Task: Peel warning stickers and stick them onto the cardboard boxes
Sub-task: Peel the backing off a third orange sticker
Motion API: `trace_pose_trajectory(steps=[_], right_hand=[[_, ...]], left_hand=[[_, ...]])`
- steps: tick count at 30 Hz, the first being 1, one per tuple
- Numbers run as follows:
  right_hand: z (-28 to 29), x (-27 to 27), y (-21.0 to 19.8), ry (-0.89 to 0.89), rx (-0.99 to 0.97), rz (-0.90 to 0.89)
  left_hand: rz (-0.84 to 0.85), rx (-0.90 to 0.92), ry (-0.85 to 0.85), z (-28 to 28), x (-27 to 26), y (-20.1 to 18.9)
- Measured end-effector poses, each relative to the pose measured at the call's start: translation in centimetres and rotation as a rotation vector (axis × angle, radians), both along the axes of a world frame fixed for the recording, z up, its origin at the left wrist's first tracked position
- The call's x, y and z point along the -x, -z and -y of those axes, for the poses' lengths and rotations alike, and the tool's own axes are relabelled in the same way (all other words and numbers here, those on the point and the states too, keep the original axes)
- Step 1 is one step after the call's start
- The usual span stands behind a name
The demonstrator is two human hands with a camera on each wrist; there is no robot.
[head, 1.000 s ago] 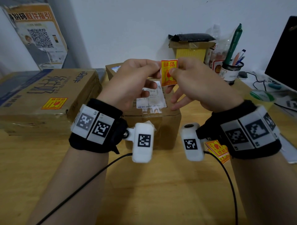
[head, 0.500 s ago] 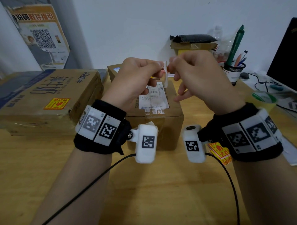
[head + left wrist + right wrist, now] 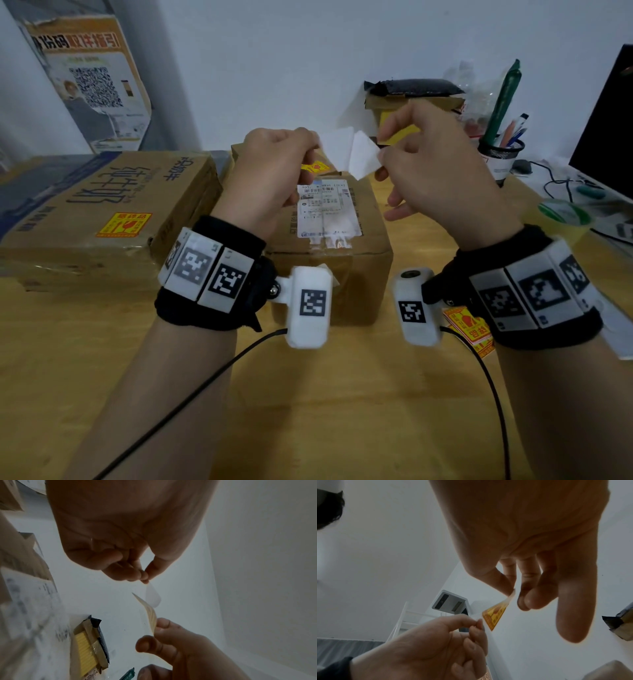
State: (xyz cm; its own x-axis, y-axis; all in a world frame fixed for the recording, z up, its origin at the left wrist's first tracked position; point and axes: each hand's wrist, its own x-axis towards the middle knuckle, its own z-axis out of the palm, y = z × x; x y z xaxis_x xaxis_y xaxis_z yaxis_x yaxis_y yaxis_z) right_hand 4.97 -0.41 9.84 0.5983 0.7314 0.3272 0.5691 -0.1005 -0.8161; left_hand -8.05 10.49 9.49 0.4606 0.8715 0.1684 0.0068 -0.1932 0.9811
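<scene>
I hold my left hand (image 3: 274, 171) and right hand (image 3: 435, 161) raised above the near box (image 3: 329, 253), left grip pinching the white backing (image 3: 337, 145), right grip pinching the sticker (image 3: 364, 159). They pull apart so the adhesive comes free (still joined in the middle).

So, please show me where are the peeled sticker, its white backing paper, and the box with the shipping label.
sticker (image 3: 494, 615): right wrist view, printed yellow face.
backing paper (image 3: 337, 145): head view, white middle.
box with the shipping label (image 3: 373, 253): head view, bare cardboard top.
</scene>
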Motion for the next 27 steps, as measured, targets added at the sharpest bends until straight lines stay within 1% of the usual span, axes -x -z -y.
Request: trace_pose_trajectory(steps=[4, 7, 13, 19, 22, 24, 27], right_hand=[[0.0, -0.2, 0.1, 0.033, 0.079, 0.062], [0.1, 0.1, 0.1, 0.019, 0.114, 0.079], [0.0, 0.3, 0.2, 0.041, 0.12, 0.169], [0.0, 0.7, 0.2, 0.041, 0.131, 0.18], [0.0, 0.9, 0.2, 0.039, 0.132, 0.172], [-0.1, 1.0, 0.2, 0.043, 0.131, 0.167], [0.0, 1.1, 0.1, 0.04, 0.129, 0.176]], left_hand=[[0.105, 0.061, -0.14, -0.3, 0.1, -0.1], [0.167, 0.049, -0.209, -0.7, 0.4, -0.2], [0.166, 0.09, -0.305, -2.8, 2.5, -0.5], [0.151, 0.134, -0.417, -5.1, 4.8, 0.2], [0.136, 0.107, -0.424, -5.3, 4.9, 0.4], [0.109, 0.074, -0.397, -4.9, 4.7, 0.2], [-0.005, -0.002, -0.282, -3.7, 4.4, -0.7]])
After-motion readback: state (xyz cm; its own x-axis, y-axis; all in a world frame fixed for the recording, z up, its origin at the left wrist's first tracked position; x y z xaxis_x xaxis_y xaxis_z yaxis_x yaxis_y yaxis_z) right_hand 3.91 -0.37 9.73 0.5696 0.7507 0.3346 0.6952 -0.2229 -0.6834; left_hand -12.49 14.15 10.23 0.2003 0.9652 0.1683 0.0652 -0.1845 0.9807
